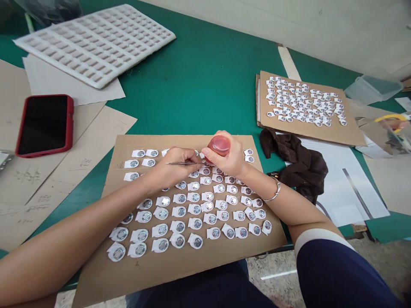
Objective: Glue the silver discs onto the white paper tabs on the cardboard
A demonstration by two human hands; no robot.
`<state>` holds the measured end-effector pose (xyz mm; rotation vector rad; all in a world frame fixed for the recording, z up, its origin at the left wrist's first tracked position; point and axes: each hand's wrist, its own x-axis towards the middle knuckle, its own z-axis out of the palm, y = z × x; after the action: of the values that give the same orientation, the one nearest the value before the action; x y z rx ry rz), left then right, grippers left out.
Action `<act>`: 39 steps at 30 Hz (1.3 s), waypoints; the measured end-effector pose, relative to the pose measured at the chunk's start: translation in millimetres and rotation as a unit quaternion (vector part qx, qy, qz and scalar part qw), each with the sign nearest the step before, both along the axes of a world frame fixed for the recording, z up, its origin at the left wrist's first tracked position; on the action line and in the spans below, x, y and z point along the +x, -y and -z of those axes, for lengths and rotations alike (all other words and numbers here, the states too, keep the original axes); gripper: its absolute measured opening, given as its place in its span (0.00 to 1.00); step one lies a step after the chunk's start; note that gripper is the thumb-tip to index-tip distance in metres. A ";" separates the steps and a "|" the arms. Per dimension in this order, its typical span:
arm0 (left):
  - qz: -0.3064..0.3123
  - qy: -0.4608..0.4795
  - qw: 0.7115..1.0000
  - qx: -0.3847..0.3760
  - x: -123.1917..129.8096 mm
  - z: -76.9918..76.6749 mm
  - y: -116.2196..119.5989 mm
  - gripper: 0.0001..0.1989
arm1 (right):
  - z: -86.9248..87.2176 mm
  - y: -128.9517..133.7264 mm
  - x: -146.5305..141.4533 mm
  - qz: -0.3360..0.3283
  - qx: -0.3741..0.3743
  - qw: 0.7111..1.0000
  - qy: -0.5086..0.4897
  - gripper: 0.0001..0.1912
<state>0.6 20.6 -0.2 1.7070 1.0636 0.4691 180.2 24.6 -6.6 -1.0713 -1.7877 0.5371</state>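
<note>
A brown cardboard sheet (205, 261) lies in front of me, bearing rows of small white tabs with round metallic pieces (195, 241). Over its upper part, my left hand (178, 167) pinches a thin metal tool (183, 163), its tip pointing right. My right hand (227, 156) is wrapped round a reddish, rounded bottle (219, 145), tilted toward the sheet. The two hands nearly meet above the tabs, and the bottle's lower end is hidden by the fingers.
A red-cased phone (45, 125) and a white slotted tray (96, 42) are at left. To the right are a dark cloth (300, 164), a second cardboard with similar pieces (337, 132) and a clear plastic box (372, 89) on the green table (205, 85).
</note>
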 end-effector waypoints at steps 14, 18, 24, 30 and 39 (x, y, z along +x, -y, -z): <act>-0.009 0.003 1.000 -0.001 1.0 3.6 -1.3 0.07 | -3.3 0.2 -0.7 0.006 -0.022 0.999 -0.032 0.16; -0.034 -0.001 0.999 -0.012 1.5 6.7 -0.2 0.07 | -12.3 -11.8 8.1 0.002 -0.101 0.982 -0.160 0.15; -0.083 0.004 0.996 -0.020 -0.7 -17.9 -0.1 0.08 | -31.8 -49.4 46.5 0.048 -0.109 0.936 -0.330 0.18; -0.156 0.003 0.987 0.038 -12.1 -43.9 -14.8 0.11 | -45.5 -61.3 76.3 0.038 -0.203 0.892 -0.401 0.26; -0.077 -0.005 0.991 0.107 6.6 -35.0 -14.7 0.06 | -51.7 -62.7 61.1 -0.016 -0.248 0.904 -0.349 0.20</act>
<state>7.2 35.3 34.8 1.8222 1.1922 0.6947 241.3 87.2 45.1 -0.9978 -1.0499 1.2673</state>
